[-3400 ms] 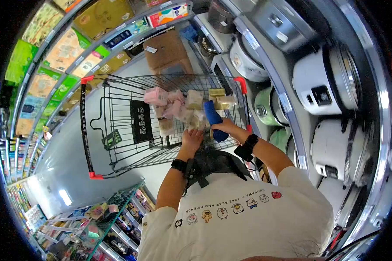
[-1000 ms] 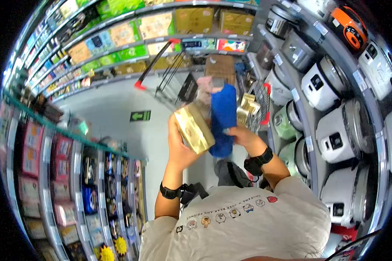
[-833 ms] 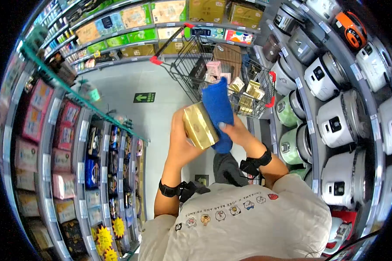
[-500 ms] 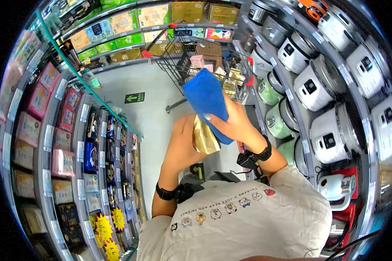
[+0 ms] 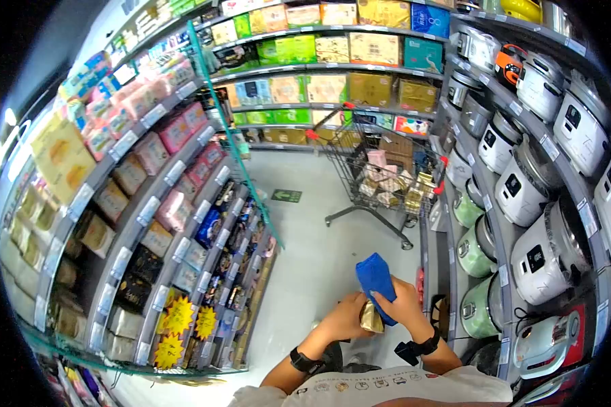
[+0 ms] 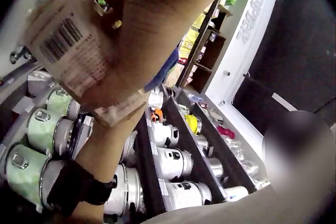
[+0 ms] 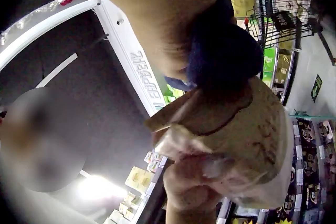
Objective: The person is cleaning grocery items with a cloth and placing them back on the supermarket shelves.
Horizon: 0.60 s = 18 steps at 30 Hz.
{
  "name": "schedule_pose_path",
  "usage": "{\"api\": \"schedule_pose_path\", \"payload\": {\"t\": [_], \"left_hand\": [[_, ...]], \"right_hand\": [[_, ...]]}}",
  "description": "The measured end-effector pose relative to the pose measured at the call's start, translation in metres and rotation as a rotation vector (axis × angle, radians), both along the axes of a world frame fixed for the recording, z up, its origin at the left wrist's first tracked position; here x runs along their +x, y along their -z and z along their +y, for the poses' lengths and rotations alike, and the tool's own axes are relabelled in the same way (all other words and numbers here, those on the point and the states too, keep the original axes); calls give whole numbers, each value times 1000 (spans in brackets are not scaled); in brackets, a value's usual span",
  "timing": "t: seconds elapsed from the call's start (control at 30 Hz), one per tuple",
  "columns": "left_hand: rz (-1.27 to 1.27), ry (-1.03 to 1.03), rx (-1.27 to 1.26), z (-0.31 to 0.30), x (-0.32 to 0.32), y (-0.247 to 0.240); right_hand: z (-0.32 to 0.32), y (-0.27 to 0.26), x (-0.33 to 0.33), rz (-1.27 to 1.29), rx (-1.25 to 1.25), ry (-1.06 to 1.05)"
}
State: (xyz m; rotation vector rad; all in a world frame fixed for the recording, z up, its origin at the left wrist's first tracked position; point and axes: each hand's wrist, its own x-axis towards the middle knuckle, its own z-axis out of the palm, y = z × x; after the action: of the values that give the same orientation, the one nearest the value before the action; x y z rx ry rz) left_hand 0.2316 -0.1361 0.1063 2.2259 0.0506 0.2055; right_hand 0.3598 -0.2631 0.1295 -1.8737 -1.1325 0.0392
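The left hand (image 5: 345, 317) grips a gold-wrapped packet (image 5: 371, 317) low in the head view. Against it, the right hand (image 5: 404, 303) holds a folded blue cloth (image 5: 375, 273), thumb across its face. In the left wrist view the packet (image 6: 71, 43) shows a barcode and printed lines, with the left hand (image 6: 136, 40) around it. The right wrist view has the packet (image 7: 236, 140) with the dark blue cloth (image 7: 223, 50) by it, and fingers (image 7: 194, 182) of the left hand on its near side.
A wire shopping cart (image 5: 380, 166) holding several packets stands ahead, with a brown carton (image 5: 396, 146) at it. Rice cookers (image 5: 524, 186) line the right shelves. Tissue packs (image 5: 173, 210) fill the left shelves, edged by a green strip (image 5: 234, 142). Grey floor (image 5: 305, 251) lies between.
The head view has tilted up, so the hands sit lower and the cart appears farther off. The blue cloth and gold packet, earlier lifted from over the cart, remain held together.
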Motion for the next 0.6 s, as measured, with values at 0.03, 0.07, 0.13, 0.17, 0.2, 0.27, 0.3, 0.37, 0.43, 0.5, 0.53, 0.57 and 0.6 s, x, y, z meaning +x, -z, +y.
{"api": "schedule_pose_path", "payload": {"t": [0.03,0.07,0.13,0.17,0.2,0.27,0.3,0.37,0.43,0.5,0.53,0.57,0.6], "left_hand": [[11,-24,19,-7,-16,-2],[18,-33,-25,-10,-31,-6],[30,-49,-119,-17,-60,-29],[42,-32,-228,-17,-72,-34],[52,-11,-339,-17,-84,-39],[76,37,-445,-18,-107,-47],[56,80,-464,-17,-119,-48],[11,167,-494,-15,-146,-48],[-5,172,-592,-9,-181,-46],[-60,84,-599,-8,-216,-46],[-101,42,-588,-2,-234,-41],[-179,0,-505,7,-254,-34],[-254,-45,-414,18,-272,-25]], "right_hand": [[-1,6,-6,-15,22,25],[-3,11,-16,-25,41,48],[-4,-1,-33,15,66,-26],[-5,-6,-41,31,75,-59],[-4,0,-49,155,66,-79],[-6,14,-68,534,276,-206],[-6,22,-78,720,388,-267],[-12,32,-93,762,246,-429],[-2,36,-120,809,177,-565],[11,40,-157,929,214,-571],[19,43,-175,973,212,-570],[25,44,-193,1022,208,-567],[33,42,-208,1044,178,-593]]}}
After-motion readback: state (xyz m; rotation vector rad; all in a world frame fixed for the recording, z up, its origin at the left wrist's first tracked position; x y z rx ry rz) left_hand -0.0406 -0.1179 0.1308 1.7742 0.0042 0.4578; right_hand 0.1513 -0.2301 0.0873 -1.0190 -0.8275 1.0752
